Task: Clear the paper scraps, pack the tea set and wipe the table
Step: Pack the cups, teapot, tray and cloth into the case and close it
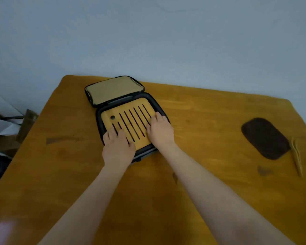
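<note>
Both hands lie on the bamboo tray inside the open case

In the middle of the frame a black case (pixel 98 121) stands open on the wooden table (pixel 60 165). Its lid (pixel 113 91), beige on the inner side, is folded back toward the upper left of the frame. In the base of the case sits the bamboo tray (pixel 132 121), with long dark slots and one round hole near its left corner.

The left hand (pixel 117 147) rests on the lower left part of the tray, fingers stretched out and flat on the wood. The right hand (pixel 160 129) rests on the right part of the tray in the same way, with its fingers reaching up to the rim of the case. Neither hand grasps anything; both are released and only press on the surface.

At the right of the frame, well apart from the case, a dark brown cloth (pixel 265 138) lies flat on the table. Just beside it, at its right edge, lie wooden tongs (pixel 296 156)
</note>
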Action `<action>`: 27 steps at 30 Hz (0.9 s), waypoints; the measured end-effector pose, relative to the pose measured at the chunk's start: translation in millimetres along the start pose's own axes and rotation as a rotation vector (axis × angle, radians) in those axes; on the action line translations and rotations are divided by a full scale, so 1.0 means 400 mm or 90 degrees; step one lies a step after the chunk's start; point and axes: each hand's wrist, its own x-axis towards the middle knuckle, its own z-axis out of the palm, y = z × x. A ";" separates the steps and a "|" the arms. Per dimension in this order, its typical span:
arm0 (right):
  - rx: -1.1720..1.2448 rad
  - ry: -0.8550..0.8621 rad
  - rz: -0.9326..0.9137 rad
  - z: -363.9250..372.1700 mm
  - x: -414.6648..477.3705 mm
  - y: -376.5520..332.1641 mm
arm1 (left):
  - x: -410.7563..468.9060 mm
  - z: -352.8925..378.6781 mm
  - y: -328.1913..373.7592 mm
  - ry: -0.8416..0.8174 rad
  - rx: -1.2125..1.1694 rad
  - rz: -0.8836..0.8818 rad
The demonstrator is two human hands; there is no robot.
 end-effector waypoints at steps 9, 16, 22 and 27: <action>-0.001 0.034 0.024 -0.118 -0.125 0.275 | -0.063 0.083 0.238 0.122 0.123 0.217; -0.013 0.020 0.160 -0.172 -0.251 0.648 | -0.159 0.264 0.523 -0.021 0.139 0.318; 0.025 0.032 0.305 -0.212 -0.377 1.024 | -0.188 0.469 0.808 -0.224 -0.040 0.261; 0.081 0.091 0.476 -0.237 -0.446 1.261 | -0.168 0.614 1.012 -0.288 -0.322 0.041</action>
